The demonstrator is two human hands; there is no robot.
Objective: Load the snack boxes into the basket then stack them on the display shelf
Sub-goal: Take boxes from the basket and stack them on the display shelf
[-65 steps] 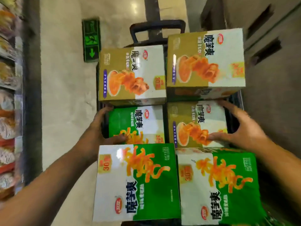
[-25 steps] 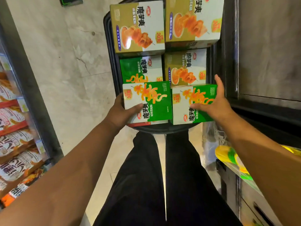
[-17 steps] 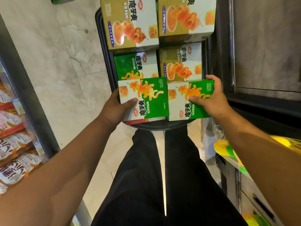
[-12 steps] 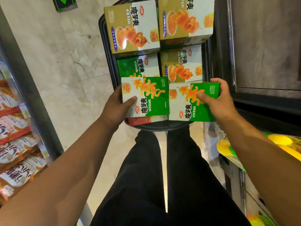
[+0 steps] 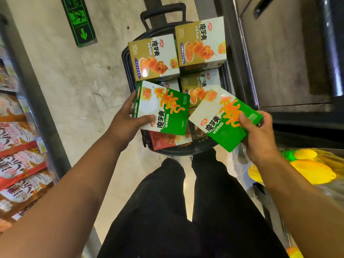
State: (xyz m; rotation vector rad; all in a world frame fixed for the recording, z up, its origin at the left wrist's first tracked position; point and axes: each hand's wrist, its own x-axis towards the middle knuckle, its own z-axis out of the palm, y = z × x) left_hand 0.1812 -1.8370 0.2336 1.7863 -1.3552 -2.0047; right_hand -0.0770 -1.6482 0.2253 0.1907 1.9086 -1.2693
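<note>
1. Two green-and-white cardboard snack boxes are held above the near end of a black plastic basket (image 5: 183, 151), one in each hand.
2. The left hand (image 5: 126, 123) grips the left green box (image 5: 163, 108): the thumb lies across its printed top face and the fingers wrap round its left side.
3. The right hand (image 5: 258, 138) grips the right green box (image 5: 225, 118) at its right end, thumb on top and fingers curled beneath. This box is tilted and turned at an angle to the other.
4. The two green boxes are near each other; whether their inner corners touch cannot be told.
5. In the basket's far end stand two gold-and-white cardboard boxes (image 5: 154, 58) side by side on top, with a lower gold box (image 5: 199, 88) visible on the right in front of them.
6. A red box (image 5: 167, 141) lies in the basket under the left green box.
7. The basket's black handle (image 5: 162, 13) sticks up at the far end.
8. Shelves of red-and-white snack bags (image 5: 16, 146) run along the left, and yellow packets (image 5: 312, 170) lie at the right.
</note>
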